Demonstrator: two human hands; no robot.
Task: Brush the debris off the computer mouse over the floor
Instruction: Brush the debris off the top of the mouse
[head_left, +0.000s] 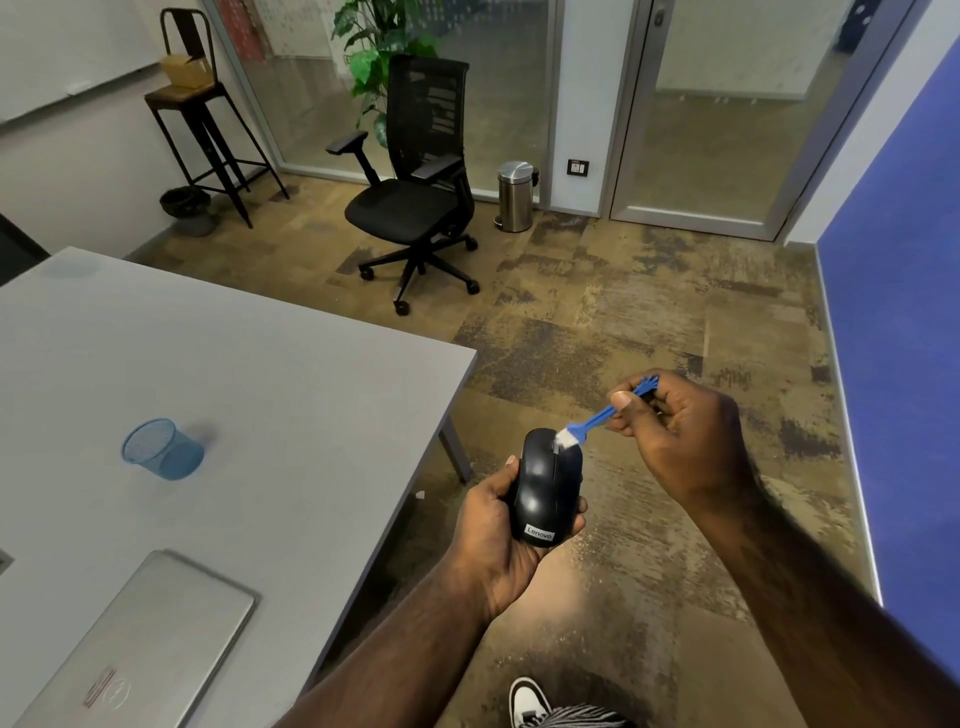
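A black computer mouse (545, 488) with a white label at its near end is held over the carpeted floor, just right of the table corner. My left hand (493, 540) grips it from below and the left, thumb along its side. My right hand (680, 436) pinches the handle of a small blue brush (602, 415). The brush's white bristles touch the mouse's front end near the scroll wheel. No debris is visible on the mouse.
A grey table (234, 374) fills the left, carrying a blue mesh cup (161, 449) and a closed silver laptop (140, 644). A black office chair (415, 192), a steel bin (515, 196) and a tall stool (202, 124) stand farther back. My shoe (530, 701) is below.
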